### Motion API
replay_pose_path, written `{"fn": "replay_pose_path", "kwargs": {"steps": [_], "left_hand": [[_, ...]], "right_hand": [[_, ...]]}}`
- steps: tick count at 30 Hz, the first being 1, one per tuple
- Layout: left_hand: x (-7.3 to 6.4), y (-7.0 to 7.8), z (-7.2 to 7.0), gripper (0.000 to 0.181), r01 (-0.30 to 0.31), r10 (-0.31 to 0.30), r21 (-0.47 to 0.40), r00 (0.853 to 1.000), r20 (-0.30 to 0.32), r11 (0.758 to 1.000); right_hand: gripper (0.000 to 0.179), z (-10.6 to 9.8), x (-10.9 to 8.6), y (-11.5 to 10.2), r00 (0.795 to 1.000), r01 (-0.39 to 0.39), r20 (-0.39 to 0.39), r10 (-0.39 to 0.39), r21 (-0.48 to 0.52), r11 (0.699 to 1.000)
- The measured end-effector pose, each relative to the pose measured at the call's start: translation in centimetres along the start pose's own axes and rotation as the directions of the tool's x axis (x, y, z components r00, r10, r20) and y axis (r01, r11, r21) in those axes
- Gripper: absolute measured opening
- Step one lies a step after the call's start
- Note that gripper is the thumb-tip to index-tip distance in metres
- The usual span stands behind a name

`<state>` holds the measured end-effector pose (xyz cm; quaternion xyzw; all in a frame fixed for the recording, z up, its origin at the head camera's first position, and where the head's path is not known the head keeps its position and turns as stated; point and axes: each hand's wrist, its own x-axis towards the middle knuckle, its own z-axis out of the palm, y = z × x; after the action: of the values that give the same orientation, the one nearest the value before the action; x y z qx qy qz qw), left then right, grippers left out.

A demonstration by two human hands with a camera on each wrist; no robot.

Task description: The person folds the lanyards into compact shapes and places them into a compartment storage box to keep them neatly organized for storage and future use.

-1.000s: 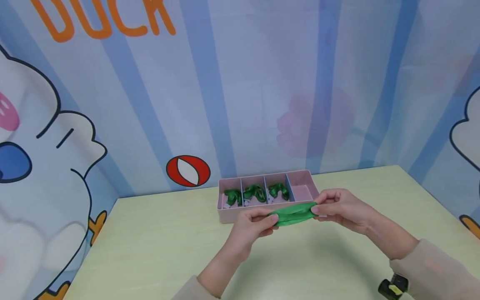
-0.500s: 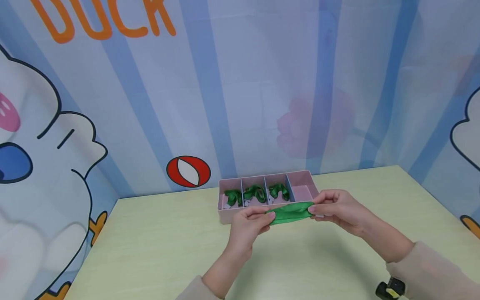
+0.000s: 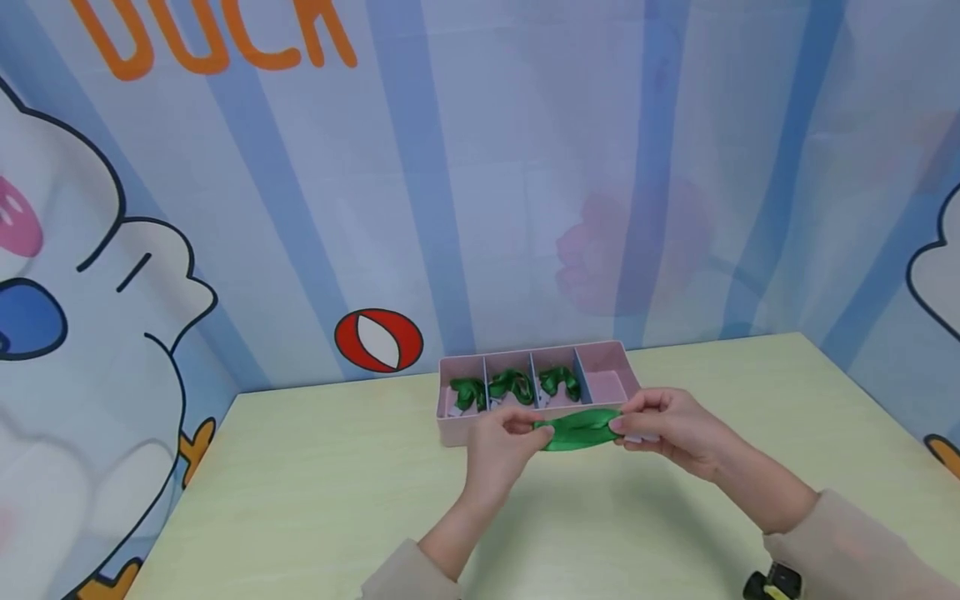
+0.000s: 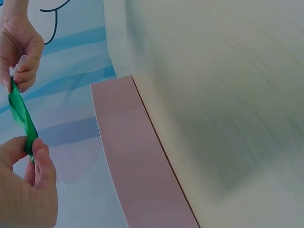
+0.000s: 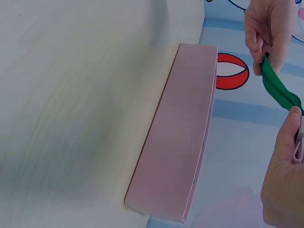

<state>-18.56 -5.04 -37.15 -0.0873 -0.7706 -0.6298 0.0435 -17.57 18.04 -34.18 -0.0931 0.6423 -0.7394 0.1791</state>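
Between my two hands a shiny green satin band [image 3: 579,430] is stretched in front of the divided pink box [image 3: 459,433]. My left hand [image 3: 498,454] pinches its left end between thumb and fingers. Its right end is pinched by my right hand [image 3: 678,433], with a white tag [image 3: 640,438] showing below the fingers. Seen from the right wrist, the band [image 5: 278,88] hangs slightly twisted between the hands, and a white loop [image 5: 298,145] sticks out by the right thumb. Both hands are above the table.
Three compartments of the box hold curled green satin bands [image 3: 512,387] with white tags; the rightmost compartment [image 3: 606,385] shows a bare floor. The box stands on the pale table [image 3: 315,483] near the patterned backdrop [image 3: 510,167]. A black device [image 3: 776,581] sits by my right sleeve.
Both hands have shifted a little to the left with the band, the right hand slightly more, so the band's visible stretch is slightly shorter. The box has stayed in place.
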Motion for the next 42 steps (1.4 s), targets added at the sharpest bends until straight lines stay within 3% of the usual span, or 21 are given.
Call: {"fn": "replay_pose_path", "kwargs": {"steps": [5,12,19,22,30,32,39,42], "left_hand": [[0.1,0.1,0.2,0.006,-0.131,0.135,0.17,0.991,-0.009,0.977],[-0.3,1.0,0.6,0.006,-0.234,0.246,0.248,0.969,-0.016,0.94],[-0.7,1.9,1.3,0.006,-0.355,0.378,0.344,0.926,0.001,0.869],[-0.7,1.9,1.8,0.007,-0.389,0.414,0.37,0.91,0.013,0.844],[-1.0,2.1,2.5,0.01,-0.454,0.468,0.344,0.882,0.048,0.822],[-1.1,2.1,2.6,0.012,-0.457,0.464,0.324,0.884,0.06,0.828],[-1.0,1.9,2.8,0.018,-0.32,0.309,0.117,0.946,0.102,0.94],[-0.9,2.0,2.7,0.019,-0.293,0.281,0.079,0.95,0.136,0.953]], "right_hand": [[0.016,0.7,0.3,0.1,1.0,-0.008,-0.011,0.008,-0.018,1.0],[0.017,1.3,0.4,0.0,0.996,-0.016,-0.086,0.013,-0.034,0.999],[0.016,1.8,0.7,-0.1,0.985,-0.04,-0.168,0.032,-0.049,0.998],[0.016,2.0,0.7,-0.1,0.986,-0.04,-0.164,0.034,-0.034,0.999],[0.013,2.0,0.8,0.0,0.993,-0.04,-0.108,0.039,-0.005,0.999],[0.013,1.9,0.8,0.1,0.995,-0.039,-0.088,0.04,0.009,0.999],[0.013,1.6,0.8,0.4,0.999,-0.038,-0.039,0.038,0.002,0.999],[0.015,1.6,0.8,0.3,0.998,-0.042,-0.057,0.041,-0.01,0.999]]}}
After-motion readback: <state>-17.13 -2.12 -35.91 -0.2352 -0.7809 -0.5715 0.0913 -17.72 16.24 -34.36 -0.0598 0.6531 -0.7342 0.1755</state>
